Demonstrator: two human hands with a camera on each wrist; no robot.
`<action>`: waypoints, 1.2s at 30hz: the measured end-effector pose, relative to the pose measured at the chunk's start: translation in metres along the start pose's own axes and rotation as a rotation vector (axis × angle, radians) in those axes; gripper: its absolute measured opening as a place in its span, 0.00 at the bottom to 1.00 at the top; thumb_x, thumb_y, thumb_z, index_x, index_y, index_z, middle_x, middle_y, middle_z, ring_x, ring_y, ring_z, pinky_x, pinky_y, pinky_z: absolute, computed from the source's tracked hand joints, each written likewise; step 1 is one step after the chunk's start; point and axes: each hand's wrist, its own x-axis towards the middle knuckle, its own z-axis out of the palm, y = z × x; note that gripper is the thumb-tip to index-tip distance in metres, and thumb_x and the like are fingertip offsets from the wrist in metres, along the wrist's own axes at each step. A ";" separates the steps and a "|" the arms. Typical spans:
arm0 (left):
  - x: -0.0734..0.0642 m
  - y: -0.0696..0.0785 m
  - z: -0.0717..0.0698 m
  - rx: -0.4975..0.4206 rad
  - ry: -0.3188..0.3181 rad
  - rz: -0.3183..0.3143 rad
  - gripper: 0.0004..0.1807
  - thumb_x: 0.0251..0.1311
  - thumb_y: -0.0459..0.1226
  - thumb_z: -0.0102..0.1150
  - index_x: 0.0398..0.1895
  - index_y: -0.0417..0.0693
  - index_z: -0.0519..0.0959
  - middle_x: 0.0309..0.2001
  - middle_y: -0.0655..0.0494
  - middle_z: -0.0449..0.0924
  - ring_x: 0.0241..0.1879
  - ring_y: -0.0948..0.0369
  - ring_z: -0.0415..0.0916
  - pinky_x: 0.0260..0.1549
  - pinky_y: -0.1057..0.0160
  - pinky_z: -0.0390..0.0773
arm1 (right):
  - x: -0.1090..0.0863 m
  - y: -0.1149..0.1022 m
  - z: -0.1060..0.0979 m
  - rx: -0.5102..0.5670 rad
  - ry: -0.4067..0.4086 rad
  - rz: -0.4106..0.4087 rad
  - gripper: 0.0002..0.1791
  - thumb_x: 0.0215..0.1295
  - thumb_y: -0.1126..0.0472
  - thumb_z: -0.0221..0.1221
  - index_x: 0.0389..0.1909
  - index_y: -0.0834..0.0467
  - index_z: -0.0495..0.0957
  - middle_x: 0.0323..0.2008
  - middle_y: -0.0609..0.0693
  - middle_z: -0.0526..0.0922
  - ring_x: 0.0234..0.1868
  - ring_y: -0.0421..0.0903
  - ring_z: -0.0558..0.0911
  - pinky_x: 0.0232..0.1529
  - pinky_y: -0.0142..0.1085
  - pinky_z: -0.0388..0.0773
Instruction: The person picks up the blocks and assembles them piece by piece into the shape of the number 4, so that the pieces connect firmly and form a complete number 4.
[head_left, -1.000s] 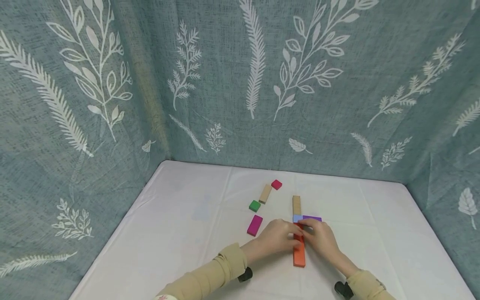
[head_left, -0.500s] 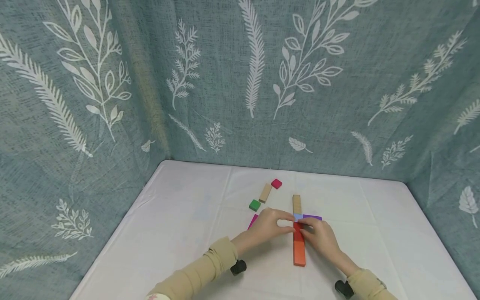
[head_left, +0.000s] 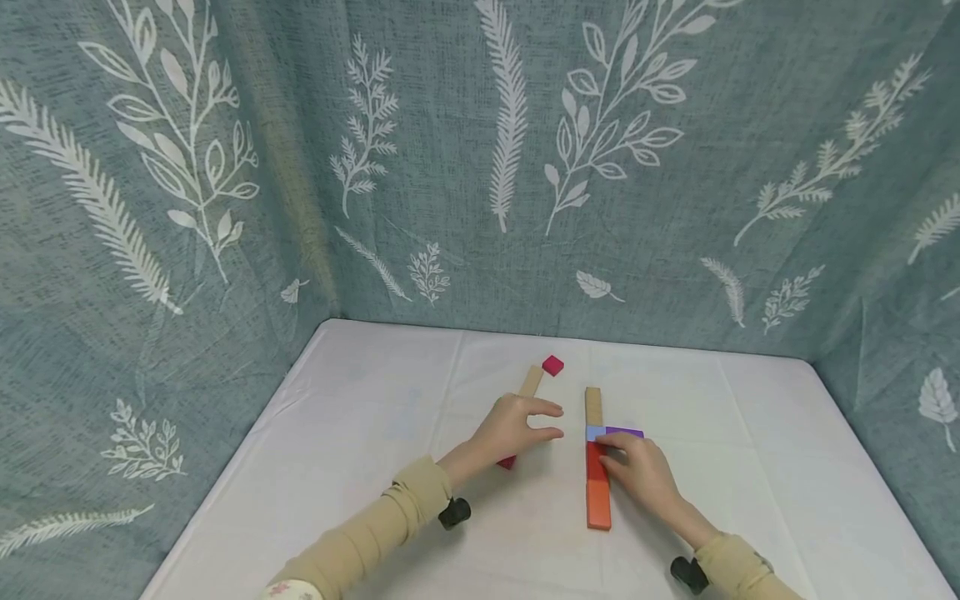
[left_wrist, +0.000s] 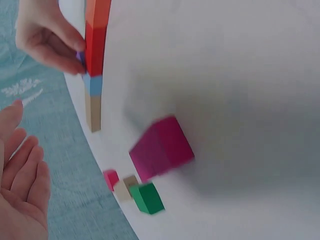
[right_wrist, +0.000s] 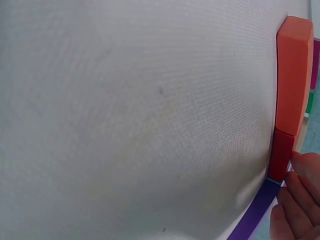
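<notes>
My left hand (head_left: 513, 429) hovers over the left group of blocks, thumb and fingers spread apart around nothing. Beneath it, a magenta block (left_wrist: 162, 147) shows in the left wrist view and is mostly covered in the head view. A green block (left_wrist: 147, 198) lies beyond, hidden by that hand in the head view. My right hand (head_left: 645, 475) rests its bent fingertips at the right edge of a red block (head_left: 597, 461). That block stands in a line between an orange block (head_left: 598, 506) and a light blue block (head_left: 596, 433). A purple block (head_left: 625, 432) extends right from the blue one.
A plain wooden block (head_left: 593, 406) tops the line. Another wooden block (head_left: 532, 380) and a small crimson block (head_left: 552, 366) lie farther back on the white table (head_left: 360, 400). A patterned teal curtain (head_left: 450, 167) surrounds the table's back and sides.
My left hand has left the red block and moved left and back, over the magenta and green blocks. The right hand has stayed by the red block.
</notes>
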 end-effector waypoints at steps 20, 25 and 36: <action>-0.028 -0.034 -0.028 -0.056 0.039 -0.264 0.17 0.52 0.42 0.68 0.44 0.44 0.85 0.45 0.50 0.85 0.50 0.54 0.80 0.49 0.51 0.78 | -0.001 0.000 0.001 0.009 0.021 -0.010 0.16 0.49 0.70 0.68 0.42 0.64 0.83 0.41 0.56 0.86 0.45 0.54 0.84 0.47 0.47 0.80; -0.037 -0.037 -0.019 -0.010 0.023 -0.325 0.18 0.49 0.45 0.70 0.40 0.42 0.85 0.42 0.50 0.86 0.44 0.54 0.82 0.42 0.56 0.80 | 0.000 0.002 0.000 0.009 0.020 -0.012 0.16 0.49 0.71 0.67 0.42 0.64 0.83 0.41 0.56 0.86 0.46 0.54 0.84 0.47 0.47 0.80; -0.038 -0.039 -0.001 0.104 0.027 -0.335 0.19 0.44 0.47 0.73 0.34 0.42 0.86 0.31 0.53 0.86 0.28 0.66 0.75 0.27 0.69 0.73 | 0.003 0.006 -0.001 0.009 0.017 -0.032 0.16 0.49 0.70 0.68 0.43 0.64 0.83 0.41 0.57 0.86 0.46 0.54 0.84 0.47 0.47 0.80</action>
